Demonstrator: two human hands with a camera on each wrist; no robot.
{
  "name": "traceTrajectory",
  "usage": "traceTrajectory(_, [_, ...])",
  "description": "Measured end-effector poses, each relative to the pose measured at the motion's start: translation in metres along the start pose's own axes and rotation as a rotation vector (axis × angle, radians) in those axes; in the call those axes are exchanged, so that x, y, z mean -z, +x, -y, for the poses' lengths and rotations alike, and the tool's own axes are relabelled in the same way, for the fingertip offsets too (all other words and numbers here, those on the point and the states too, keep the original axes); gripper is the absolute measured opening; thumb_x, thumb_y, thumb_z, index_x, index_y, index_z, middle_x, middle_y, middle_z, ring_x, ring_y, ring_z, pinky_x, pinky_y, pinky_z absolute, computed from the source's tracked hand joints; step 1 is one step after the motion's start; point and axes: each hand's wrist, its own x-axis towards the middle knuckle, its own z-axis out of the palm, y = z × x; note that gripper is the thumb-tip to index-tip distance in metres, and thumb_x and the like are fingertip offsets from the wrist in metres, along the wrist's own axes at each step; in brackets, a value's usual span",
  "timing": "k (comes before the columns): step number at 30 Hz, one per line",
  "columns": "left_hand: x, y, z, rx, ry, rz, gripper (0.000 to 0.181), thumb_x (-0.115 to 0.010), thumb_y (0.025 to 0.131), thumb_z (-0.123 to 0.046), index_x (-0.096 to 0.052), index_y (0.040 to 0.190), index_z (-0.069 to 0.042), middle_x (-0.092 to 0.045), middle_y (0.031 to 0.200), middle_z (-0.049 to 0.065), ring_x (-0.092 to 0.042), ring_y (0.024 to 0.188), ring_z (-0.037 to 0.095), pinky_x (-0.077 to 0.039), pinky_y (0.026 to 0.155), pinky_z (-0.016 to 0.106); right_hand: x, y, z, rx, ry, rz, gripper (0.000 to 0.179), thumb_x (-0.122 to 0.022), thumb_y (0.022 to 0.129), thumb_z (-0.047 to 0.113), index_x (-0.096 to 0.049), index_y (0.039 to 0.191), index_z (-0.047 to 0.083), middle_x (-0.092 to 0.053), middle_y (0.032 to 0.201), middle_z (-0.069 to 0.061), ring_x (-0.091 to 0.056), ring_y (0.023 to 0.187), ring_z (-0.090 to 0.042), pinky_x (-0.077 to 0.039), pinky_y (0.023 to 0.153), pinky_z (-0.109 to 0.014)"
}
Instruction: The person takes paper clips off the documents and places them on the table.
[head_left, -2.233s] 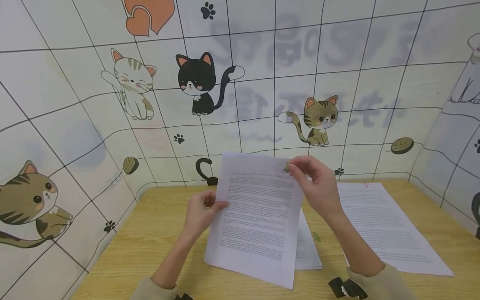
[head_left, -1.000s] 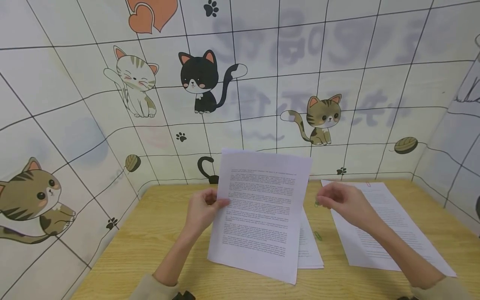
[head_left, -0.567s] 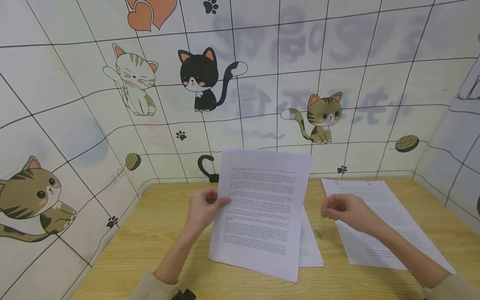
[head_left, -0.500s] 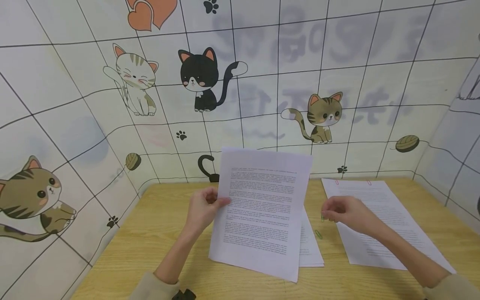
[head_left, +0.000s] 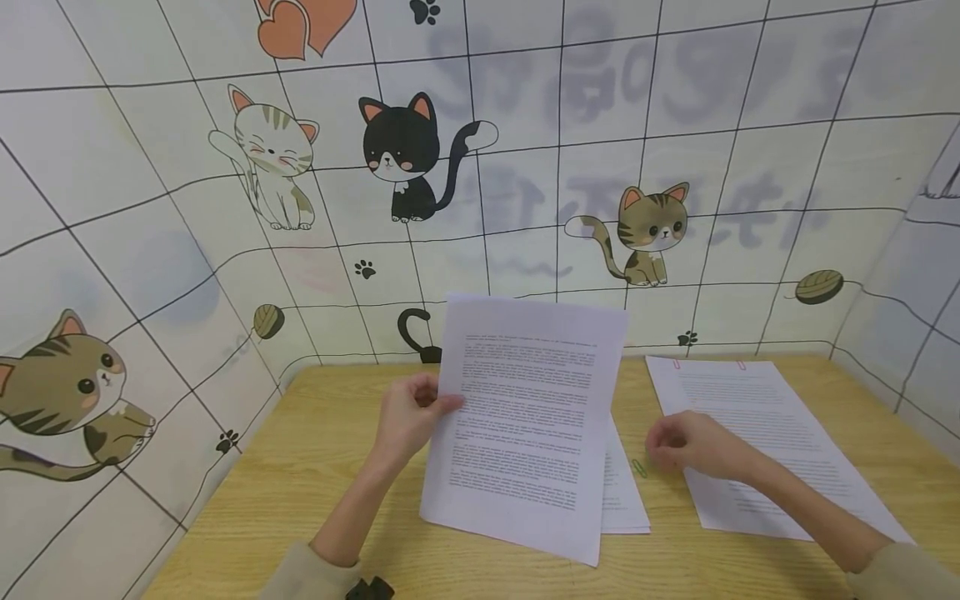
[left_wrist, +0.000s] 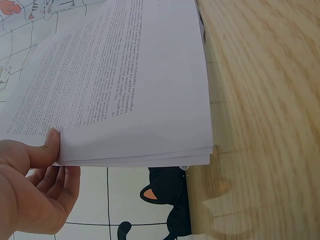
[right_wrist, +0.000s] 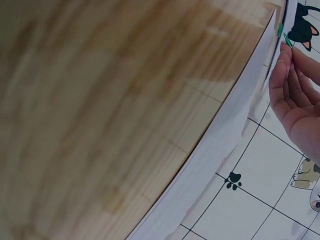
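The left hand (head_left: 407, 417) pinches raised printed sheets (head_left: 521, 425) by one edge; the right hand (head_left: 697, 446) pinches a green paper clip (right_wrist: 288, 40). Just beside the right hand, another green clip (head_left: 639, 468) lies on the desk (head_left: 292, 492). Between the hands lie more pages (head_left: 622, 496); beyond the right hand, pink-clipped paper (head_left: 765, 417).

Tilted sheets (head_left: 517, 442) form a screen between the left grip (head_left: 408, 417) and the right grip (head_left: 690, 446), barring the direct way across; a hand could pass over their top edge, before the wall (head_left: 525, 258), or along the near surface (head_left: 480, 579). Between the flat papers (head_left: 624, 496) and the clipped stack (head_left: 742, 400) runs a narrow lane, with a loose green clip (head_left: 638, 468) in it.
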Motion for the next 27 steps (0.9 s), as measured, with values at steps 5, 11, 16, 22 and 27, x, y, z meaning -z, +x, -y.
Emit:
traceTrajectory(5, [0.000, 0.000, 0.000, 0.000, -0.002, 0.004, 0.010, -0.081, 0.083, -0.002, -0.071, 0.084, -0.001, -0.070, 0.076, 0.006, -0.065, 0.067, 0.018, -0.055, 0.063, 0.031, -0.003, 0.000, -0.003, 0.008, 0.022, 0.017, 0.006, -0.069, 0.093, 0.009, -0.066, 0.091, 0.005, -0.065, 0.077, 0.000, -0.058, 0.068, -0.011, -0.050, 0.059, -0.026])
traceTrajectory(11, [0.000, 0.000, -0.001, 0.004, -0.004, -0.003, 0.011, -0.082, 0.082, -0.002, -0.071, 0.083, -0.002, -0.070, 0.076, 0.006, -0.065, 0.068, 0.018, -0.055, 0.064, 0.030, -0.004, 0.003, -0.004, 0.019, 0.023, 0.016, 0.008, -0.071, 0.093, 0.012, -0.066, 0.092, 0.005, -0.064, 0.074, 0.000, -0.058, 0.066, -0.011, -0.051, 0.057, -0.027])
traceTrajectory(16, [0.000, 0.000, 0.000, 0.003, -0.007, -0.001, 0.012, -0.082, 0.082, -0.002, -0.070, 0.083, -0.002, -0.070, 0.076, 0.006, -0.065, 0.068, 0.018, -0.055, 0.064, 0.030, -0.005, 0.003, -0.006, 0.006, 0.001, 0.008, 0.010, -0.071, 0.094, 0.013, -0.065, 0.093, 0.006, -0.062, 0.075, 0.001, -0.055, 0.065, -0.010, -0.047, 0.058, -0.025])
traceTrajectory(22, [0.000, 0.001, 0.001, 0.012, -0.017, 0.001, 0.011, -0.082, 0.082, -0.002, -0.071, 0.083, -0.002, -0.070, 0.076, 0.006, -0.065, 0.068, 0.018, -0.055, 0.064, 0.030, -0.002, 0.001, -0.010, -0.015, -0.010, 0.018, 0.008, -0.070, 0.094, 0.013, -0.065, 0.091, 0.007, -0.059, 0.072, 0.003, -0.052, 0.064, -0.009, -0.043, 0.057, -0.023])
traceTrajectory(27, [0.000, 0.001, 0.001, 0.022, -0.015, 0.002, 0.011, -0.081, 0.082, -0.002, -0.071, 0.083, -0.002, -0.070, 0.076, 0.006, -0.064, 0.068, 0.018, -0.055, 0.064, 0.031, 0.000, -0.001, -0.012, -0.017, 0.006, 0.043, 0.007, -0.069, 0.093, 0.010, -0.064, 0.090, 0.005, -0.059, 0.072, 0.001, -0.053, 0.064, -0.010, -0.044, 0.057, -0.024])
